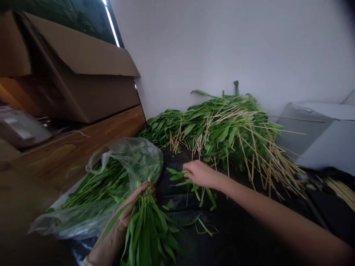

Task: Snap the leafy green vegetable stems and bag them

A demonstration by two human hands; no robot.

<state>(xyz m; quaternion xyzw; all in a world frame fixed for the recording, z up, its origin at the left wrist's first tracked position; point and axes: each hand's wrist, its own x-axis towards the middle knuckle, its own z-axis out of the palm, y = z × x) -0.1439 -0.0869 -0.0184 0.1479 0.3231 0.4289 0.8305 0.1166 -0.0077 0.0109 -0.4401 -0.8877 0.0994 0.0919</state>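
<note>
My left hand (138, 197) is closed around the stem ends of a bunch of long-leaved greens (151, 229), whose leaves hang down toward me. To its right my right hand (198, 173) is closed on some loose green leaves (174, 174), part of which pokes out past the fingers. Beside my left hand lies a clear plastic bag (146, 155), its mouth open, with more greens (102, 181) in it. Torn leaf and stem scraps (203, 227) lie on the black sheet (233, 236) below my right hand.
A large heap of greens (194, 122) with thin pale sticks (266, 159) rests against the white wall (222, 44). An open cardboard box (91, 92) stands on a wooden surface (111, 127) at the left. A white box (318, 129) stands at the right.
</note>
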